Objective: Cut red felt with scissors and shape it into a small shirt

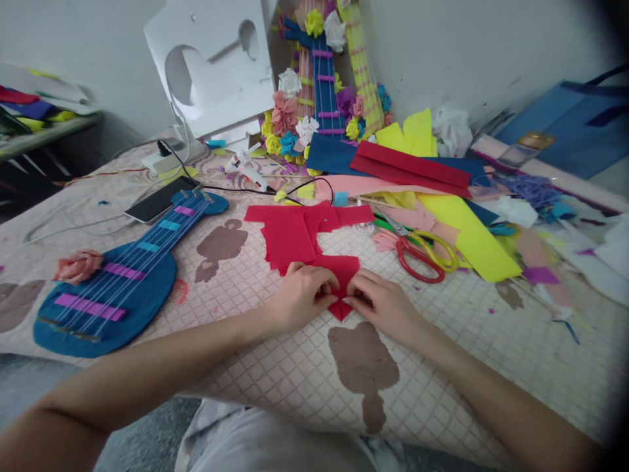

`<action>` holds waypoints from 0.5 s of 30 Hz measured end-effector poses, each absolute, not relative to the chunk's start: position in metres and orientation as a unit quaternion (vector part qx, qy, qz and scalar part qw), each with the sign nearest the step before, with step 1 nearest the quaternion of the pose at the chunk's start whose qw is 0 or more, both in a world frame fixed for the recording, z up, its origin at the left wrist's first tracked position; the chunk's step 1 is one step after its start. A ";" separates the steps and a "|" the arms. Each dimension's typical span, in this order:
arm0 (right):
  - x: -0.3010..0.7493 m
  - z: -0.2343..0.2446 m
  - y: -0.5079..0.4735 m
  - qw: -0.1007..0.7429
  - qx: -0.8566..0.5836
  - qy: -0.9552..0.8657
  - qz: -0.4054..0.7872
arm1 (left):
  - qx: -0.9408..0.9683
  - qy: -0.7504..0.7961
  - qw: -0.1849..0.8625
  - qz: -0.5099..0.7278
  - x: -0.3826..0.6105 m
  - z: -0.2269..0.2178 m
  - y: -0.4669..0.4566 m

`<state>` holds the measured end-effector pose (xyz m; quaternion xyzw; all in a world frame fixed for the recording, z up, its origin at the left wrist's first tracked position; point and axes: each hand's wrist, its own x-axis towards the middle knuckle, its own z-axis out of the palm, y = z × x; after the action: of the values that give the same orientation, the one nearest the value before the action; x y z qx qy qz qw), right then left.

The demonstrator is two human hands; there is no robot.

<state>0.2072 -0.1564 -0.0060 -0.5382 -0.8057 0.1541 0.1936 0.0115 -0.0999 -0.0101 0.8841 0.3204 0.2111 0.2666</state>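
Between my two hands is a piece of red crepe paper [346, 267] whose near end is folded to a point. My left hand [307, 295] pinches its left edge near the tip. From the other side my right hand [381, 298] pinches the right edge, fingertips close to the left ones. Just beyond lie several cut red paper pieces [289, 239], stacked loosely on the patterned tablecloth [275, 367]. Red-handled scissors [420, 261] and yellow-handled scissors [442, 249] rest to the right of the pieces.
At left lies a blue paper guitar [142, 278] with a pink flower, near a black phone [157, 200]. A glue gun [250, 174] with its cord sits behind. Yellow paper [479, 236], red strips [410, 169] and scraps cover the right. Decorated guitars [322, 78] lean at the back.
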 end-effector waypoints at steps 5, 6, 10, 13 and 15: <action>0.208 -0.007 -0.157 0.190 -0.540 -0.806 0.152 | 0.885 0.320 0.260 0.215 0.012 -0.010 -0.101; 0.208 -0.006 -0.157 0.190 -0.541 -0.805 0.150 | 0.886 0.319 0.260 0.214 0.013 -0.011 -0.100; 0.207 -0.005 -0.158 0.190 -0.544 -0.804 0.148 | 0.888 0.317 0.257 0.212 0.012 -0.012 -0.100; 0.206 -0.004 -0.158 0.187 -0.546 -0.804 0.144 | 0.890 0.315 0.255 0.210 0.012 -0.011 -0.100; 0.205 -0.004 -0.158 0.184 -0.548 -0.804 0.139 | 0.889 0.316 0.256 0.209 0.013 -0.010 -0.100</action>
<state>0.2054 -0.1582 -0.0043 -0.5480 -0.8041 0.1390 0.1836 0.0126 -0.1003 -0.0105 0.8893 0.3158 0.2091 0.2562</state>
